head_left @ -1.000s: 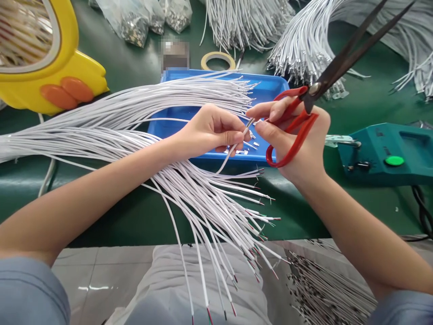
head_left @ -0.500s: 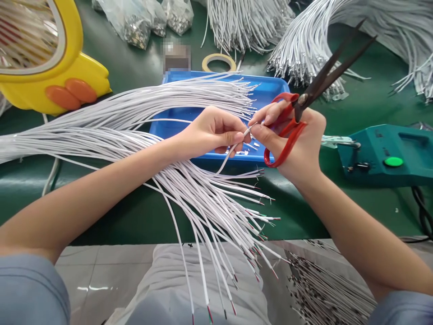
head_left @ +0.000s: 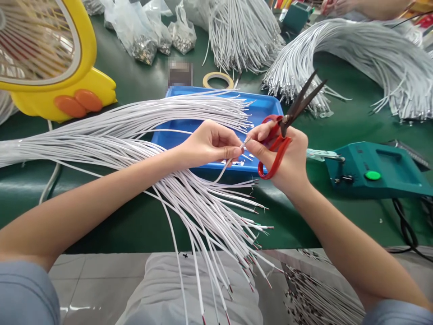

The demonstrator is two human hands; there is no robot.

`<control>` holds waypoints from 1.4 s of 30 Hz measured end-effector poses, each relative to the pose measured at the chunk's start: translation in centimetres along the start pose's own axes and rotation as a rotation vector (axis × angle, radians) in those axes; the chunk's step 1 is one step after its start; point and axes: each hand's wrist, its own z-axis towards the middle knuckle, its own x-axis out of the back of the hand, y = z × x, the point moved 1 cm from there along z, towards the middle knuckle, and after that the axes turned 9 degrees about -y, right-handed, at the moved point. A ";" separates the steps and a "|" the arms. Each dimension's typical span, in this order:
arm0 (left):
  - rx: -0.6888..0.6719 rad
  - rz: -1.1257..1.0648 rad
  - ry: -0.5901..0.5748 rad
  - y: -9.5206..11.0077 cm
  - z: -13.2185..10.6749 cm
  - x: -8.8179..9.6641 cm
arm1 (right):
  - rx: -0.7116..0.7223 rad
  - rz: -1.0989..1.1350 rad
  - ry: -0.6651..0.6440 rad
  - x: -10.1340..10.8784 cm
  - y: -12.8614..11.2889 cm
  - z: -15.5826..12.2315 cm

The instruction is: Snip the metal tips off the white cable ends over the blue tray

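Between thumb and fingers, my left hand [head_left: 216,143] pinches a white cable [head_left: 223,170] close to its end. My right hand [head_left: 284,155] has red-handled scissors [head_left: 283,125] hooked on it, blades spread slightly and pointing up and away. The right thumb and fingertip meet at the cable's tip, just right of my left hand. Fine detail at the tip is too small to make out. Under my left forearm a bundle of white cables [head_left: 203,203] fans out, many ends showing red and green inner wires. Another bunch [head_left: 189,108] lies across the blue tray [head_left: 267,106].
A yellow fan [head_left: 86,67] stands at the left. Behind the tray are a tape roll [head_left: 218,74], bags of metal parts [head_left: 145,47] and more cable bundles [head_left: 352,40]. A green machine [head_left: 375,169] sits at the right, and another person's arm [head_left: 379,6] shows at the far right.
The view has shifted, showing more of the table's far side. My right hand and scissors have turned a little, while both hands stay at the cable's end.
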 end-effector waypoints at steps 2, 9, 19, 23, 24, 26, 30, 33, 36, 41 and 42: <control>-0.008 0.006 0.036 0.0 0.1 -0.1 | -0.029 0.013 0.010 0.0 -0.1 0.0; -0.001 0.015 0.101 0.1 0.2 -0.2 | -0.067 0.054 0.010 0.0 -0.4 -0.1; 0.003 0.002 0.184 0.0 0.2 0.4 | -0.084 -0.162 0.085 0.7 0.9 0.4; -0.019 0.007 0.147 0.0 0.2 0.5 | -0.172 -0.197 0.169 1.3 2.2 1.2; -0.030 0.017 0.145 0.0 0.1 0.5 | -0.178 -0.197 0.187 1.5 2.4 1.4; -0.037 0.005 0.147 0.1 0.1 0.3 | -0.185 -0.205 0.210 1.9 2.8 1.7; -0.001 -0.182 0.108 1.0 -0.3 -1.4 | -0.210 -0.243 0.193 2.7 3.2 2.0; 0.034 -0.205 -0.035 2.4 -0.9 -3.9 | -0.209 -0.223 0.155 3.1 3.5 2.1; 0.057 -0.058 -0.282 3.6 -1.7 -6.3 | -0.177 -0.226 0.181 3.1 3.7 2.0; 0.013 0.273 -0.538 3.6 -2.6 -7.9 | -0.117 -0.308 0.212 2.9 3.3 1.8; 0.001 0.312 -0.551 3.3 -2.6 -7.9 | -0.116 -0.316 0.221 2.9 3.2 1.8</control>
